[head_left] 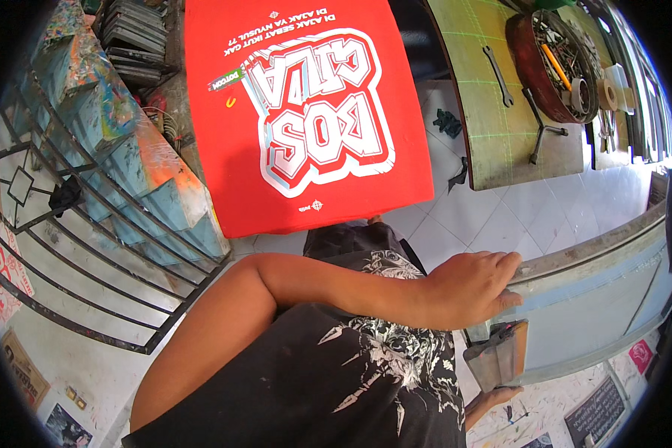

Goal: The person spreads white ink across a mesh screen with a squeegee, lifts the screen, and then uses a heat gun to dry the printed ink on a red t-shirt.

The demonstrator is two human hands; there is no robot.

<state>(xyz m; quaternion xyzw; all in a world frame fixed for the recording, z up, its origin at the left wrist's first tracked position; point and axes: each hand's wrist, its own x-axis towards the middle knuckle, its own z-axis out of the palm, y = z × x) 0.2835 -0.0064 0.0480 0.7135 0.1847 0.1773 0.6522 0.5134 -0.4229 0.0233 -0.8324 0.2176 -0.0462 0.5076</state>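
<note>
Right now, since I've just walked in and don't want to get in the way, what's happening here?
The person's left hand reaches across the body and appears to grip the near end of a grey framed panel. The right hand shows partly below; its hold is unclear. A red printed cloth lies ahead, touched by neither.

Pale tiled floor [493, 205], white wall [82, 360], dark metal grille [189, 303].

Upside-down white lettering covers the red panel [313, 112] at twelve o'clock. A dark board [593, 411] at four o'clock bears pale writing; a brown poster [24, 366] at eight carries dark print.
</note>
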